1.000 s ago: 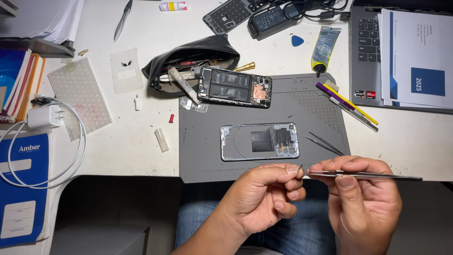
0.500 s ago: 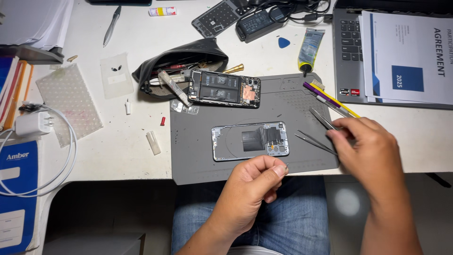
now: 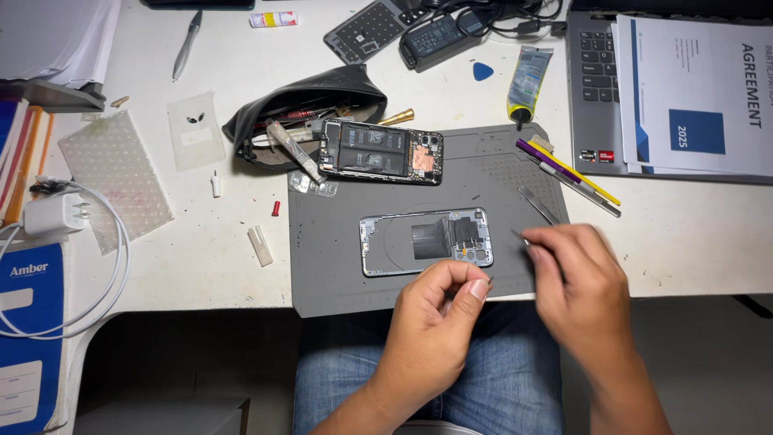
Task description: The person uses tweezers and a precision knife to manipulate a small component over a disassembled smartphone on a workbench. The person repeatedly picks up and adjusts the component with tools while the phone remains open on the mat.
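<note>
We look down on a white desk (image 3: 201, 258) with a grey work mat (image 3: 338, 242) lying at its front edge. A laptop (image 3: 592, 105) sits at the far right with printed papers (image 3: 700, 97) on it, and a black pouch (image 3: 306, 101) of tools lies behind the mat. On the mat's far edge rests an opened phone body (image 3: 380, 151), its battery and board showing. Nearer us, in the middle of the mat, lies the phone back frame (image 3: 425, 241), flat and face up.

Our left hand (image 3: 435, 322) hovers just in front of that frame, fingers curled in and the thumb pressed against the forefinger; whether anything is pinched there we cannot tell. Our right hand (image 3: 584, 290), blurred, is just to the right of the frame, closed around thin tweezers (image 3: 523, 238) whose tip pokes out toward the frame. A second pair of tweezers (image 3: 538, 205) lies on the mat just beyond it.
</note>
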